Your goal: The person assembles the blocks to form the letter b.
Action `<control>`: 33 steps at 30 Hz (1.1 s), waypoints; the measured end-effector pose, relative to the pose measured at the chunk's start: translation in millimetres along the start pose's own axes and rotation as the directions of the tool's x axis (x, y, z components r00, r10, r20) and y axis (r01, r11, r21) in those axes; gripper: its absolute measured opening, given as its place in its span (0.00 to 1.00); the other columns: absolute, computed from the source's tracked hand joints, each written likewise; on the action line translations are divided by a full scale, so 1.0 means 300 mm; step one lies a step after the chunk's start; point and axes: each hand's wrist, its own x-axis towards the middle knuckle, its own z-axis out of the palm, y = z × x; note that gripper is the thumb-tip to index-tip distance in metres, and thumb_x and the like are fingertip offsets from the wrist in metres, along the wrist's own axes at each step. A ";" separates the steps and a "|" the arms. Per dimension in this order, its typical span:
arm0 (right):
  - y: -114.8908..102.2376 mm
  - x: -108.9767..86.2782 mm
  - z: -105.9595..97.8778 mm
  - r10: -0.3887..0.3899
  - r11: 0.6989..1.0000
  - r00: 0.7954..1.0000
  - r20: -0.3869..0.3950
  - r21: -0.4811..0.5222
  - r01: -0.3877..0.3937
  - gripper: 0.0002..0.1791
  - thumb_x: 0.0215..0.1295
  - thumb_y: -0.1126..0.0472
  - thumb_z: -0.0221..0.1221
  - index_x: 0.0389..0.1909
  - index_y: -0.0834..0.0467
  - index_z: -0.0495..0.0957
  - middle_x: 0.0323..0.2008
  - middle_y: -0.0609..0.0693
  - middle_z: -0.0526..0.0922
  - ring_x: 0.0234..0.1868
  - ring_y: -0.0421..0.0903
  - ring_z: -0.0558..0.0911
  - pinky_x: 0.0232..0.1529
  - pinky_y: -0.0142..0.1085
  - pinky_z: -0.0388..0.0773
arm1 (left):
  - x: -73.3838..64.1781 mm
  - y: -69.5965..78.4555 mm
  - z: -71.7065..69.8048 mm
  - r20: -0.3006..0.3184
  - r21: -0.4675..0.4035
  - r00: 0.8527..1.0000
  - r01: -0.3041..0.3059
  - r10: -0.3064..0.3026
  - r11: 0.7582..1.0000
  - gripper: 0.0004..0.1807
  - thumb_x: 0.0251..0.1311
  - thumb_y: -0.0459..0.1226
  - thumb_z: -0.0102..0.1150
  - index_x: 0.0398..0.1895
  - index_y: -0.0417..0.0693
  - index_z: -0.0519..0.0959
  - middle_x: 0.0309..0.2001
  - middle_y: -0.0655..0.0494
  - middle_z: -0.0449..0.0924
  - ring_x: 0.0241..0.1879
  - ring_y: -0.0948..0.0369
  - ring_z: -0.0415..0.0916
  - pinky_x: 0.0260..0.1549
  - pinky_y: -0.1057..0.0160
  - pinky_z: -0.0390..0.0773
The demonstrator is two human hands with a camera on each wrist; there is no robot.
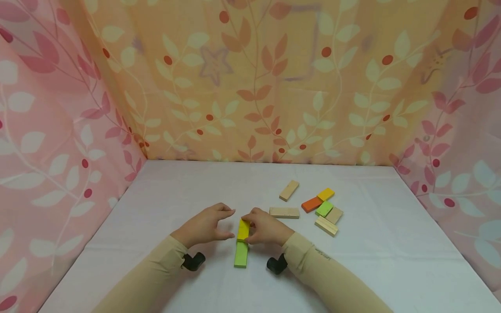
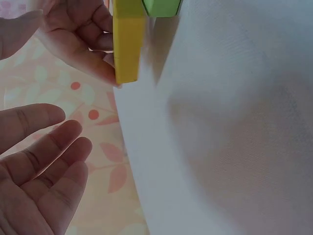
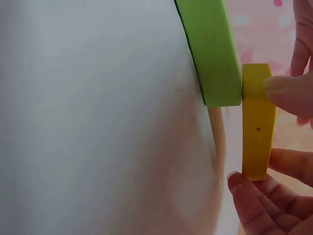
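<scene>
My right hand (image 1: 270, 228) pinches a yellow wooden block (image 1: 243, 229) between thumb and fingers. In the right wrist view the thumb presses the face of the yellow block (image 3: 258, 127), and fingertips lie at its far end. A light green block (image 1: 241, 255) lies flat on the table, pointing toward me. The yellow block's near end sits on the far end of the green block (image 3: 212, 58), the rest reaching out beyond it above the table. Left of the yellow block is my left hand (image 1: 205, 227), fingers spread and holding nothing; its fingers (image 2: 49, 152) show apart from the block.
On the right of the white table (image 1: 164, 191) lie two plain wood blocks (image 1: 284, 212) and, beyond them, a loose group with an orange block (image 1: 311, 204), another yellow block (image 1: 325, 194), a green block (image 1: 324, 208) and more plain wood pieces (image 1: 326, 226). Patterned curtains (image 1: 250, 78) surround the table.
</scene>
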 end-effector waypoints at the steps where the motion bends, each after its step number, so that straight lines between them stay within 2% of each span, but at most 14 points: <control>1: -0.001 0.003 0.000 0.000 1.000 1.000 0.000 0.000 0.000 0.31 0.46 0.55 0.68 0.54 0.58 0.74 0.37 0.46 0.70 0.34 0.39 0.70 0.35 0.26 0.70 | 0.001 0.000 -0.001 -0.001 0.001 1.000 0.002 -0.002 1.000 0.36 0.49 0.49 0.66 0.59 0.39 0.70 0.49 0.53 0.72 0.45 0.56 0.73 0.43 0.62 0.75; 12: -0.005 0.011 -0.005 0.031 1.000 0.999 0.019 0.004 -0.031 0.31 0.45 0.57 0.69 0.54 0.58 0.74 0.37 0.45 0.69 0.34 0.39 0.70 0.35 0.26 0.70 | 0.007 -0.005 -0.001 -0.008 -0.001 1.000 -0.004 0.004 1.000 0.36 0.49 0.49 0.65 0.59 0.39 0.70 0.48 0.53 0.72 0.44 0.57 0.73 0.42 0.62 0.75; 18: 0.014 0.018 0.005 0.017 1.000 1.000 0.024 0.014 -0.018 0.31 0.45 0.56 0.70 0.54 0.58 0.75 0.37 0.45 0.69 0.35 0.38 0.70 0.37 0.26 0.71 | 0.007 -0.006 0.001 -0.018 0.000 1.000 -0.012 0.012 1.000 0.35 0.50 0.49 0.65 0.58 0.38 0.71 0.48 0.53 0.72 0.44 0.56 0.74 0.42 0.62 0.75; 33: 0.021 0.012 0.012 0.033 0.999 0.997 0.062 0.030 -0.035 0.30 0.48 0.57 0.68 0.55 0.56 0.75 0.39 0.45 0.71 0.36 0.38 0.70 0.37 0.26 0.71 | 0.008 -0.003 0.003 -0.002 -0.002 1.000 0.028 -0.028 1.000 0.32 0.53 0.49 0.62 0.58 0.39 0.71 0.48 0.53 0.72 0.43 0.57 0.73 0.41 0.61 0.75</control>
